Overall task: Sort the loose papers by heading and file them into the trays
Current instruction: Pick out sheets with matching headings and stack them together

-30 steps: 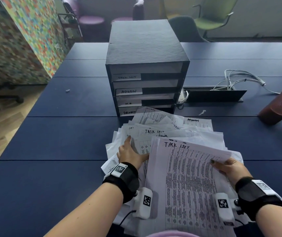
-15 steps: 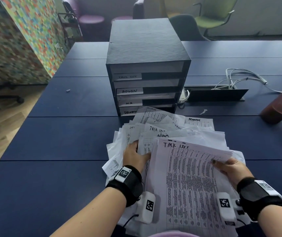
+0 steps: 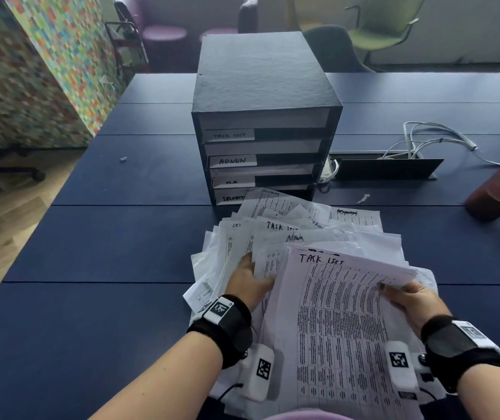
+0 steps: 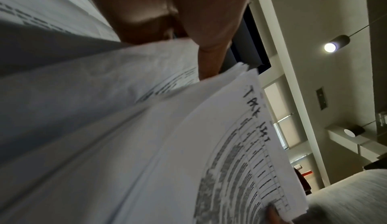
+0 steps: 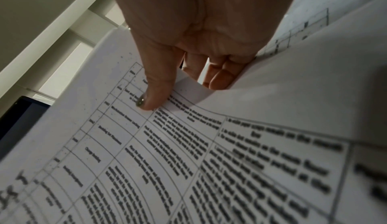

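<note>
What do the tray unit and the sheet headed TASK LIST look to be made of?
Tray unit: likely covered board, matte charcoal; its top shows a fine grainy texture and sharp folded edges.
TASK LIST sheet: thin white office paper, printed table with handwritten heading; it bends where the right hand pinches its edge.

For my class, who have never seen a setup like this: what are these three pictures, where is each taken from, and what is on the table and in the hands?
No machine here: a person wears one camera on the head and one on each wrist. The head view looks down at a blue table with a black tray unit labelled Task List, Admin, H.R. and Security, and a heap of loose papers. The right hand pinches a Task List sheet; its wrist view shows thumb on top, fingers beneath. The left hand reaches among the papers; its grip cannot be told.
</note>
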A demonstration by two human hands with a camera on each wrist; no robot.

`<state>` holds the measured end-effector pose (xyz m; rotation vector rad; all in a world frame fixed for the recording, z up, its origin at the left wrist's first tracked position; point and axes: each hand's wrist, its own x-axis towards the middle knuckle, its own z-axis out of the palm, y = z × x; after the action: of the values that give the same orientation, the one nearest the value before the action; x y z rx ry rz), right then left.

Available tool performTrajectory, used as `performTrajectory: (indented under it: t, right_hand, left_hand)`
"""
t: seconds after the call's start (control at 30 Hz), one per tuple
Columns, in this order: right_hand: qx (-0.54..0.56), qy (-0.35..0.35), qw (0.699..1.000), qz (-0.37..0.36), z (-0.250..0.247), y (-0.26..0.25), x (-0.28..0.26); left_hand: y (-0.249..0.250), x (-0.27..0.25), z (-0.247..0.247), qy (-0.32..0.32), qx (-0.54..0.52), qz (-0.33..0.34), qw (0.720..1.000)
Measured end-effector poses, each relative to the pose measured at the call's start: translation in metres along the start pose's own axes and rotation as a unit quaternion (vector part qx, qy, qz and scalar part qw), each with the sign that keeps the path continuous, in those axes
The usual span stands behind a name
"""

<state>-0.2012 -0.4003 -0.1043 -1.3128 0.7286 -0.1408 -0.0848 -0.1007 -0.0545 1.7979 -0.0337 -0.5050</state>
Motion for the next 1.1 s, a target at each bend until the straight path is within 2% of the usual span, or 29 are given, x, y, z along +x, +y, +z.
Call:
performTrajectory:
  t: [0.1, 0.23, 0.33, 0.4, 0.47, 0.5, 0.63, 0.7, 0.77, 0.9, 1.0, 1.1]
  right_hand:
    - [0.0, 0.012, 1.0, -0.004, 0.003, -0.001, -0.002]
    - [-0.032, 0.03, 0.999, -0.032, 0.009, -0.001, -0.003]
    - [-0.04, 0.047, 0.998, -0.031, 0.011, -0.002, -0.004]
    - [-0.049, 0.05, 0.997, -0.023, 0.01, -0.002, -0.004]
    - [-0.053, 0.037, 0.998, -0.024, 0.009, -0.002, -0.005]
    - [-0.065, 0.038, 0.997, -0.02, 0.009, -0.001, -0.004]
    - [-0.06, 0.041, 0.997, -0.028, 0.008, 0.0, -0.002]
    - [-0.061, 0.042, 0.997, -0.031, 0.01, -0.002, -0.004]
    - [-0.065, 0.039, 0.996, -0.036, 0.013, -0.005, -0.007]
    - [-0.055, 0.05, 0.997, -0.024, 0.014, -0.005, -0.007]
    - [-0.069, 0.038, 0.997, -0.013, 0.015, -0.008, -0.009]
    - [-0.079, 0.035, 0.996, -0.015, 0.011, -0.005, -0.007]
  left_hand:
    - [0.004, -0.004, 0.002, -0.044, 0.113, 0.032, 0.992]
    - [0.006, -0.012, 0.008, -0.131, 0.28, 0.125, 0.943]
    - [0.013, -0.018, 0.009, -0.159, 0.278, 0.135, 0.938]
    - [0.02, -0.022, 0.009, -0.163, 0.227, 0.111, 0.954]
    - [0.03, -0.027, 0.006, -0.136, 0.063, 0.057, 0.987]
    - [0.034, -0.029, 0.005, -0.117, -0.027, 0.042, 0.992]
    - [0.039, -0.028, -0.004, -0.032, -0.164, -0.041, 0.985]
    - [0.042, -0.024, -0.011, -0.003, -0.182, -0.059, 0.982]
    - [0.047, -0.019, -0.019, -0.013, -0.16, -0.051, 0.986]
    - [0.057, -0.006, -0.033, 0.036, -0.122, -0.005, 0.992]
    - [0.076, -0.005, -0.042, 0.09, -0.076, 0.088, 0.989]
    - [0.103, -0.009, -0.055, 0.113, -0.113, 0.184, 0.97]
